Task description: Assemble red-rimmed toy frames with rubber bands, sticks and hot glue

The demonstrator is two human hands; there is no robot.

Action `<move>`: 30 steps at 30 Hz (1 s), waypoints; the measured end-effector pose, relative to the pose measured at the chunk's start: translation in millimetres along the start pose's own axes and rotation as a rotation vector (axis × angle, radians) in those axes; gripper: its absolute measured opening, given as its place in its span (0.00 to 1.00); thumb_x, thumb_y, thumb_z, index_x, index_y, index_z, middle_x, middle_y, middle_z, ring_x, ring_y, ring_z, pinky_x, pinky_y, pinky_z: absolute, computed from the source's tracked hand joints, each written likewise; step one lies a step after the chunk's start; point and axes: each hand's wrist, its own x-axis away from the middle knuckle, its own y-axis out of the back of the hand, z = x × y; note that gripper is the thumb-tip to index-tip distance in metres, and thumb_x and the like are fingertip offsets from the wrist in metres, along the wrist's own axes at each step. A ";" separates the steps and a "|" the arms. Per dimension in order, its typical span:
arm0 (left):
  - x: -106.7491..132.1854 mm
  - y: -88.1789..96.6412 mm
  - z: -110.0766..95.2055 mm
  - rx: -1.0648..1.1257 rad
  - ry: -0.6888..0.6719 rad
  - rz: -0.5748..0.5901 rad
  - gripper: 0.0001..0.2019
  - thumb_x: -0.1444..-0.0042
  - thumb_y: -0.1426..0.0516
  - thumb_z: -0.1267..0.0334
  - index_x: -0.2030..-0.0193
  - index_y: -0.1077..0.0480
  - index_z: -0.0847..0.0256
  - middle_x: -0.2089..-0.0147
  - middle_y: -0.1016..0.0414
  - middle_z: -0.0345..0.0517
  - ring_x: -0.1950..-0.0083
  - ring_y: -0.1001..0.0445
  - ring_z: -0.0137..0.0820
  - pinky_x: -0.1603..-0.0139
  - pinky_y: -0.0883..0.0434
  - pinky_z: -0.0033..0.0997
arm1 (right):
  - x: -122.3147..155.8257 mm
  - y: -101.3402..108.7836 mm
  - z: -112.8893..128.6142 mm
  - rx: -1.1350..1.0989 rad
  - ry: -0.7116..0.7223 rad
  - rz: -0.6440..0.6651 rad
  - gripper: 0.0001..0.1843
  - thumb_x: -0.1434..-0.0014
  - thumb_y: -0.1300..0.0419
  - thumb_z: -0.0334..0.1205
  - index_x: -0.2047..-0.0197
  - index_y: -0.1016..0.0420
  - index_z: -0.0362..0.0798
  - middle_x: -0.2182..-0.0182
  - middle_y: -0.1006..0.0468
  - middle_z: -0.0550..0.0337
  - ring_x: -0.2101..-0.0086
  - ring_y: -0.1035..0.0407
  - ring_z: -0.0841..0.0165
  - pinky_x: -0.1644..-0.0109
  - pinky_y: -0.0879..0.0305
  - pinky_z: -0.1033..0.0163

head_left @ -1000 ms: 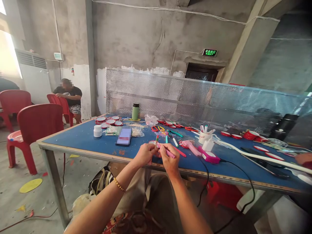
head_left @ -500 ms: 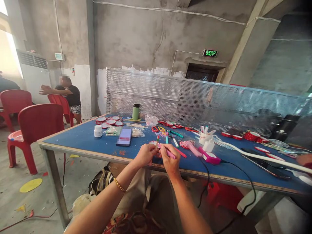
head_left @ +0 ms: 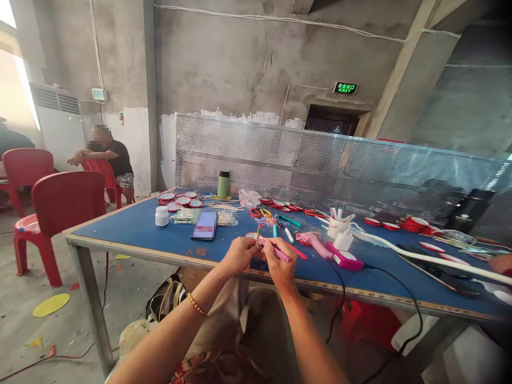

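Observation:
My left hand [head_left: 241,255] is closed on a thin stick [head_left: 260,229] that has red and green colour at its upper end. In my right hand [head_left: 282,264] is a pink marker pen [head_left: 280,254], gripped like a writing tool with its tip at the stick. Both hands meet over the table's front edge. Just beyond the fingers lies a white disc with a red rim [head_left: 251,234], partly hidden. Close by on the table are a teal marker [head_left: 274,230], a white marker with a green end [head_left: 289,236] and a red marker [head_left: 299,253].
On the blue table [head_left: 132,226] are a phone [head_left: 205,224], a white bottle [head_left: 161,216], a green flask [head_left: 223,184], pliers [head_left: 289,220], a cup of markers [head_left: 335,226] and a pink glue gun [head_left: 318,245]. A mesh panel [head_left: 248,154] stands behind. Someone sits at the left [head_left: 118,157].
The seated person at the left has lowered their hands onto the chair back and leaned forward. My hands, the stick and the pink marker are almost where they were.

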 end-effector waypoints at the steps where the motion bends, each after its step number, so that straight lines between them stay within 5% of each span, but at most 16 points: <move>1: -0.2 -0.2 0.7 0.001 -0.002 -0.001 0.18 0.39 0.51 0.56 0.74 0.30 0.63 0.88 0.39 0.32 0.87 0.38 0.24 0.76 0.40 0.23 | 0.3 0.0 0.2 -0.005 -0.006 -0.008 0.10 0.38 0.44 0.40 0.70 0.27 0.48 0.78 0.27 0.63 0.78 0.33 0.70 0.73 0.36 0.66; 8: -0.7 -1.0 0.3 0.002 0.010 -0.006 0.21 0.38 0.51 0.51 0.74 0.30 0.63 0.85 0.34 0.34 0.87 0.38 0.24 0.77 0.40 0.24 | 1.4 -0.3 0.3 -0.008 0.007 -0.047 0.10 0.37 0.44 0.41 0.69 0.27 0.48 0.77 0.26 0.63 0.76 0.32 0.70 0.70 0.35 0.65; 30: 1.0 0.9 -3.3 0.031 0.013 0.011 0.19 0.39 0.50 0.53 0.75 0.30 0.62 0.90 0.42 0.32 0.87 0.40 0.24 0.78 0.42 0.23 | 1.3 -1.4 -3.4 0.015 0.018 -0.040 0.11 0.37 0.44 0.42 0.69 0.28 0.48 0.77 0.27 0.62 0.76 0.33 0.69 0.70 0.36 0.65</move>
